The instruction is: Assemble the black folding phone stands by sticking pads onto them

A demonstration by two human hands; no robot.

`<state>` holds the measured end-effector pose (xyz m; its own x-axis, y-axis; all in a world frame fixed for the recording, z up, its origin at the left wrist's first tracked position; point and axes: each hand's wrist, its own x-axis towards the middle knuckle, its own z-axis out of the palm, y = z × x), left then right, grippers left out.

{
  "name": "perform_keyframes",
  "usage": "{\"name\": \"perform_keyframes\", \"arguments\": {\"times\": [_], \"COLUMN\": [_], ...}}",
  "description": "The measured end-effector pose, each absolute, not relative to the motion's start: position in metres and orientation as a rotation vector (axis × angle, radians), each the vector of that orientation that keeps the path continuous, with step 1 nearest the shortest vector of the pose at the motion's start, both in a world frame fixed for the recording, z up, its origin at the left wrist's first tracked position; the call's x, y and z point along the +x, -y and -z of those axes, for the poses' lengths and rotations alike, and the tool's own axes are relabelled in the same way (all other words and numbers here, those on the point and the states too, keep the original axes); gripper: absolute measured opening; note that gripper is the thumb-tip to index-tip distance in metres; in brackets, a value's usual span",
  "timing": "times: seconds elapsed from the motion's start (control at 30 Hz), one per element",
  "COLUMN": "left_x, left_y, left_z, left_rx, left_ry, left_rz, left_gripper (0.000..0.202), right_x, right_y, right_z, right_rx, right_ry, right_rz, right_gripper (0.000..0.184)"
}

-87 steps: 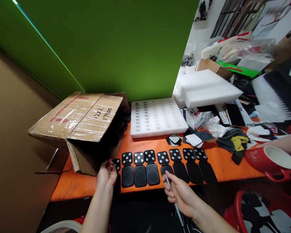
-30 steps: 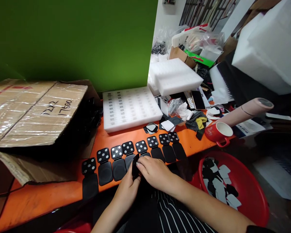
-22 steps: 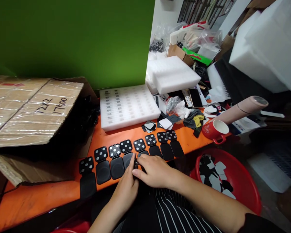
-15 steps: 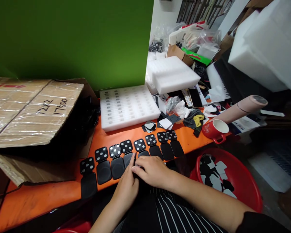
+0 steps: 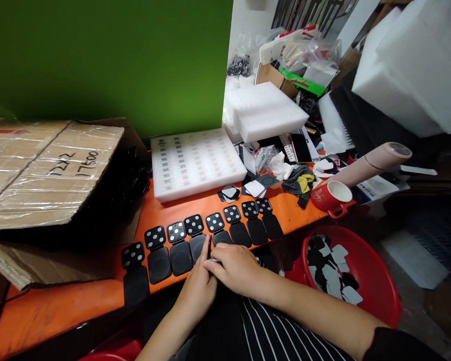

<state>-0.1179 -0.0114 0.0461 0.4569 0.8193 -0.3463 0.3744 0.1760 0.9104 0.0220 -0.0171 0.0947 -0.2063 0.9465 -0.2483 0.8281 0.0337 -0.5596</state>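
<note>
Over the table's front edge, my left hand (image 5: pixel 195 288) grips a thin black piece (image 5: pixel 209 246), seen nearly edge-on. Against it, my right hand (image 5: pixel 236 268) is closed, thumb pressed toward the left fingers. A sliver of something grey and thin shows by the right thumb; the rest is hidden under the fingers. Beyond both hands runs a row of hinged black cases lying unfolded. Each has a small square half with silver dots (image 5: pixel 155 237) and a smooth black half (image 5: pixel 159 264). My hands partly cover the middle ones.
A cardboard box (image 5: pixel 52 170) with black contents stands at left. Behind the row lies a white foam tray (image 5: pixel 199 165). At right are a red mug (image 5: pixel 328 198), a pink bottle (image 5: pixel 376 163), clutter, and a red basin (image 5: pixel 383 286) holding black and white pieces.
The view has shifted slightly, so the table items appear a little further left and up. Both hands keep nearly the same pose and grip.
</note>
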Motion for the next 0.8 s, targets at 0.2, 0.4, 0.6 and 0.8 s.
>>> {"name": "perform_keyframes", "arguments": {"times": [0.2, 0.4, 0.6, 0.8], "left_x": [-0.114, -0.122, -0.132, -0.13], "left_y": [0.013, 0.016, 0.018, 0.024], "left_z": [-0.046, -0.042, -0.043, -0.043], "left_rx": [1.052, 1.072, 1.553, 1.467], "left_ry": [-1.056, -1.097, -1.084, -1.091], "left_rz": [-0.522, -0.481, -0.352, -0.333], "left_gripper": [0.072, 0.078, 0.079, 0.051], "right_x": [0.025, 0.035, 0.043, 0.037], "right_y": [0.017, 0.01, 0.01, 0.02], "right_z": [-0.074, -0.071, -0.086, -0.07], "right_rx": [-1.616, -1.595, -1.712, -1.705], "right_ry": [1.602, 1.536, 1.992, 1.617], "right_rz": [-1.385, -1.366, -1.186, -1.315], "right_gripper": [0.033, 0.031, 0.027, 0.027]}}
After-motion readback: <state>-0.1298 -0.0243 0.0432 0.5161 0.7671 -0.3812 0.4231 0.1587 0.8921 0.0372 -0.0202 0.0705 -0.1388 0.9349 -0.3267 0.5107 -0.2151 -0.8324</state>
